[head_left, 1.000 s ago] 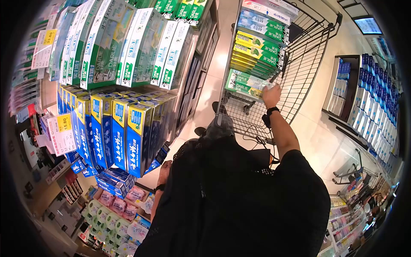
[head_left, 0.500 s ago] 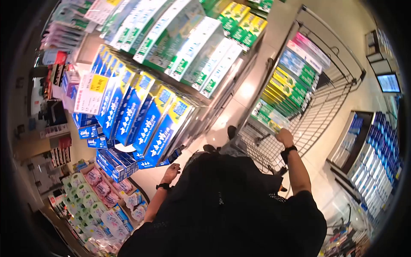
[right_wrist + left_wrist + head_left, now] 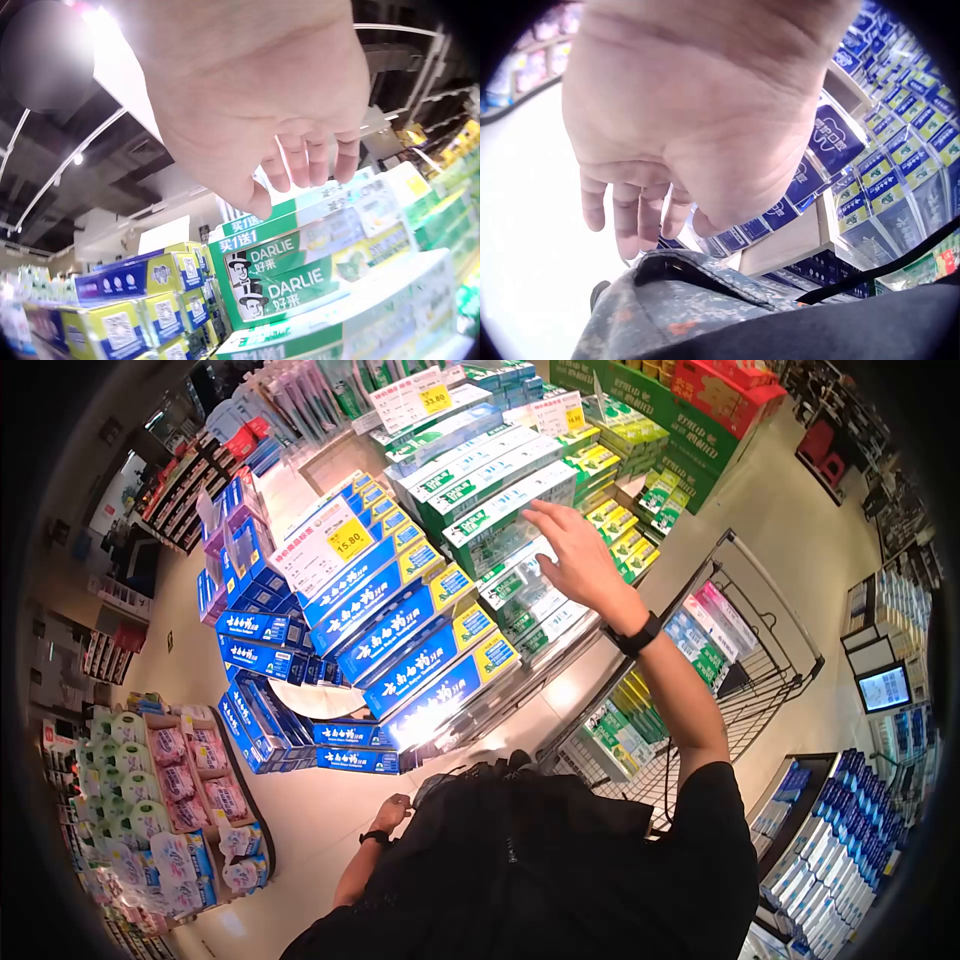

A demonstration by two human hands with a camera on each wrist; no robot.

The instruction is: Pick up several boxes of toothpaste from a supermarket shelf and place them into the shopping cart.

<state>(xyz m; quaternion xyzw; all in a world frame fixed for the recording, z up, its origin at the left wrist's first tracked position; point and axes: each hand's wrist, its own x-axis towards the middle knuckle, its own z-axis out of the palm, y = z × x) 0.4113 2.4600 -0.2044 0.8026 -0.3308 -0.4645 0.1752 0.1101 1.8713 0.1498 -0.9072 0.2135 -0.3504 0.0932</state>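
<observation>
My right hand (image 3: pixel 580 555) reaches over the green-and-white Darlie toothpaste packs (image 3: pixel 505 510) on the display, fingers extended and nothing in them. In the right wrist view the fingers (image 3: pixel 296 161) hang just above the top edge of a clear-fronted Darlie twin pack (image 3: pixel 285 274). My left hand (image 3: pixel 393 813) hangs low at my side, fingers loosely bent and holding nothing. In the left wrist view it is close to a camouflage-patterned cloth (image 3: pixel 682 300), with blue toothpaste boxes (image 3: pixel 836 139) behind.
A wire shopping cart (image 3: pixel 815 660) stands at right, holding Darlie packs (image 3: pixel 615 735) and pink-and-white boxes (image 3: pixel 725 615). Blue-and-yellow toothpaste boxes (image 3: pixel 420 650) with a price card (image 3: pixel 325 550) fill the display's near end. Packaged goods (image 3: pixel 170 760) are at lower left.
My right hand has let go of the Darlie pack in the cart and moved up and left to the display. The view has turned toward the shelf; my left hand still hangs low.
</observation>
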